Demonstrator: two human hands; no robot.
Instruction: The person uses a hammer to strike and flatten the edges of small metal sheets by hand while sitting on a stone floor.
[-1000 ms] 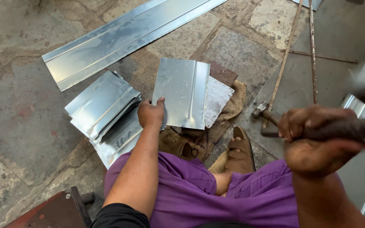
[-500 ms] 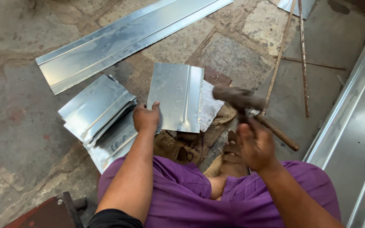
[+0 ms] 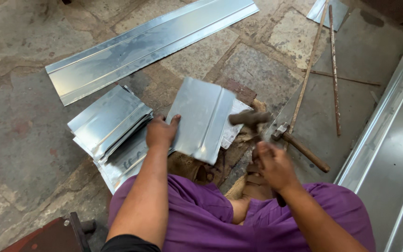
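Stone paving (image 3: 19, 121), grey and patchy, carried everything I was looking down on. My left hand (image 3: 161, 132) pinned the folded metal sheet (image 3: 200, 119) at its left edge, thumb and fingers curled over the rim and pressed flat on the metal. That sheet lay over a lumpy brown block and rags, just ahead of my purple-clad knees (image 3: 201, 214).

Compared with 1 second before, my right hand (image 3: 274, 165) had dropped from high at the right of the view to low beside my knee, and the hammer (image 3: 249, 117) had swung down with it. Half a second back the head hung above the sheet's right side; now it was blurred right at the sheet's right edge. I judged that a blow was landing or had just landed on the fold. The fingers were wrapped tight round the handle, though the blur hid their detail. The left hand had barely shifted.

For room: a stack of bent sheets (image 3: 110, 128) touched the left hand's side, so there was little slack leftward. 1 long metal strip (image 3: 150, 44) lay well apart toward the far edge of the paving. A second hammer (image 3: 299, 145) rested just right of the swing path, with 2 rusty rods (image 3: 334, 70) beyond it, and a big sheet panel (image 3: 388, 154) walled off the right side.
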